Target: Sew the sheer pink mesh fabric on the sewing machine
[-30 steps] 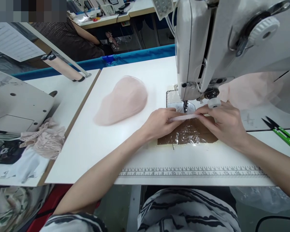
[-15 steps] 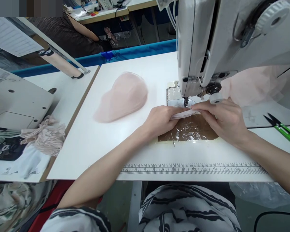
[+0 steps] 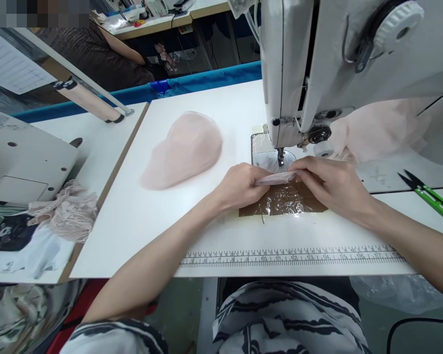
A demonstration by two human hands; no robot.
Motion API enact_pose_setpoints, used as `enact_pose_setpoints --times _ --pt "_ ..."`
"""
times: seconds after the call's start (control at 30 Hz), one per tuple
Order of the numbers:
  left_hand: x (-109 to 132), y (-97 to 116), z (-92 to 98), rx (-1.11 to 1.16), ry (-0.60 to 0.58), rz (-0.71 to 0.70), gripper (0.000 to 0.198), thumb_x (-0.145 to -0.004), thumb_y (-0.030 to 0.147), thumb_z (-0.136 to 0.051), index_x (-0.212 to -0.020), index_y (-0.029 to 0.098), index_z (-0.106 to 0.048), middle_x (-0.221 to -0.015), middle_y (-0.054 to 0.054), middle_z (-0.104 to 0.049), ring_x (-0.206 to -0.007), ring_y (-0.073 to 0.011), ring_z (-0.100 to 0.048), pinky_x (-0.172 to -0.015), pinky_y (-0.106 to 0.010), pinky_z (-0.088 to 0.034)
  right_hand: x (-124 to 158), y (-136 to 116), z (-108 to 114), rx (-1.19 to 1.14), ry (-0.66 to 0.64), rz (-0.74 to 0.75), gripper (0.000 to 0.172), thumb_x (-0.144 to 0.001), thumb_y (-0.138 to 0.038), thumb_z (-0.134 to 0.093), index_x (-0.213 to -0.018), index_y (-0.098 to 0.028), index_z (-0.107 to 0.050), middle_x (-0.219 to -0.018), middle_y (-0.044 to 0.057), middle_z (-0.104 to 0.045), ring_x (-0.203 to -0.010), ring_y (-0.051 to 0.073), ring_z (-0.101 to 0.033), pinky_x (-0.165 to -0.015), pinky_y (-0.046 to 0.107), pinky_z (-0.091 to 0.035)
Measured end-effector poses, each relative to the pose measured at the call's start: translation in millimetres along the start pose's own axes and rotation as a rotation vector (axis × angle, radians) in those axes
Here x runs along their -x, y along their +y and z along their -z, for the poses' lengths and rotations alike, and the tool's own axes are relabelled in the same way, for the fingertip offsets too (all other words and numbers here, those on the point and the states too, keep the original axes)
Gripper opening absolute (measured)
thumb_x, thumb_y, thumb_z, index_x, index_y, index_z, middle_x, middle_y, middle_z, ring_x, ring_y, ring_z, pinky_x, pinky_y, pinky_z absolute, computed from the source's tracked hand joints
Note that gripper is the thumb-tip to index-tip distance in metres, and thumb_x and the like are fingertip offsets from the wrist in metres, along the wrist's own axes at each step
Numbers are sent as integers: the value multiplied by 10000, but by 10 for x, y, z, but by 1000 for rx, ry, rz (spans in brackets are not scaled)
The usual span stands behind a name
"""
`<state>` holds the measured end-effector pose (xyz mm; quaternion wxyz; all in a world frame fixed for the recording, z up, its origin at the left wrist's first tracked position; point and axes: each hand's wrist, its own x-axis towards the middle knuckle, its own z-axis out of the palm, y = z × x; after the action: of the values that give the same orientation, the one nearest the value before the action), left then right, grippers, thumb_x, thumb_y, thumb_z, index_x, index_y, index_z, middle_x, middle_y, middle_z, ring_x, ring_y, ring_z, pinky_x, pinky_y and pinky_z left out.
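Note:
A small folded strip of pale sheer fabric [image 3: 278, 179] is stretched between my two hands, just in front of the presser foot [image 3: 280, 156] of the sewing machine [image 3: 291, 64]. Its left end is gripped by my left hand [image 3: 241, 186], fingers closed. My right hand [image 3: 327, 184] pinches the right end between thumb and forefinger. Beneath the strip lies a brown patch covered with clear tape [image 3: 284, 201]. A stack of pale pink sheer pieces [image 3: 188, 147] rests on the white table to the left.
Green-handled snips [image 3: 433, 199] lie at the right. More pink sheer fabric [image 3: 380, 128] is behind the machine head. A printed ruler [image 3: 280, 258] runs along the front edge. At the left are another machine [image 3: 25, 157] and bundled lace [image 3: 68, 211]. A person's arm shows beyond.
The strip and both hands have moved slightly toward me, away from the presser foot, showing more of the metal plate. The whole view has shifted a little.

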<state>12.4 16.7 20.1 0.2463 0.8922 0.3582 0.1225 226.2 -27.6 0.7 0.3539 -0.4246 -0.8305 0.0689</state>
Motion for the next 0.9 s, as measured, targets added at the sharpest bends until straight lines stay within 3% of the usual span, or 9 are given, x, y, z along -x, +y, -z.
enact_pose_setpoints --times 0.13,0.27,0.43,0.53,0.63,0.73,0.9 --pt "54 -6 -38 -159 -4 -116 256 -751 108 -419 -642 157 -646 -534 21 -533 -463 -77 -391 -453 -215 -261 34 -25 21 -34 -79 -3 214 -907 -111 -450 -1013 -185 -620 -908 37 -701 -765 151 -655 -676 284 -544" --pt "150 2 -119 -391 76 -280 312 -774 116 -426 -835 210 -717 -611 7 -583 -483 -99 -440 -428 -242 -217 71 -26 36 9 -167 30 177 -896 -145 -490 -986 -166 -641 -895 51 -685 -792 171 -636 -677 305 -531" --pt "243 93 -153 -605 215 -452 260 -879 193 -456 -874 216 -715 -687 -10 -616 -579 -125 -518 -480 -260 -327 76 -70 77 238 -152 184 156 -877 -140 -542 -804 -177 -675 -836 27 -701 -780 183 -630 -663 331 -490" --pt "278 166 -140 -675 274 -480 219 -921 250 -485 -955 212 -698 -963 -46 -690 -831 -172 -603 -641 -299 -433 72 -104 97 303 -114 263 141 -855 -128 -574 -779 -179 -682 -930 26 -722 -916 226 -633 -734 365 -485" --pt "317 201 -144 -704 245 -481 252 -942 249 -480 -1122 193 -648 -1237 -85 -624 -1147 -220 -553 -907 -388 -434 75 -114 100 312 -121 305 148 -872 -128 -560 -819 -176 -690 -983 16 -730 -1056 231 -613 -882 392 -467" --pt "355 199 -166 -702 185 -441 285 -944 244 -482 -1183 181 -621 -1226 -94 -634 -1180 -217 -559 -1039 -438 -379 83 -104 93 278 -142 321 153 -880 -118 -551 -895 -160 -698 -987 31 -734 -1049 205 -630 -958 393 -452" --pt "378 186 -178 -658 155 -415 301 -934 251 -496 -1206 191 -610 -1229 -87 -633 -1175 -212 -576 -1115 -476 -316 90 -92 81 239 -134 315 162 -865 -85 -557 -885 -144 -707 -951 47 -740 -938 183 -676 -973 397 -454"
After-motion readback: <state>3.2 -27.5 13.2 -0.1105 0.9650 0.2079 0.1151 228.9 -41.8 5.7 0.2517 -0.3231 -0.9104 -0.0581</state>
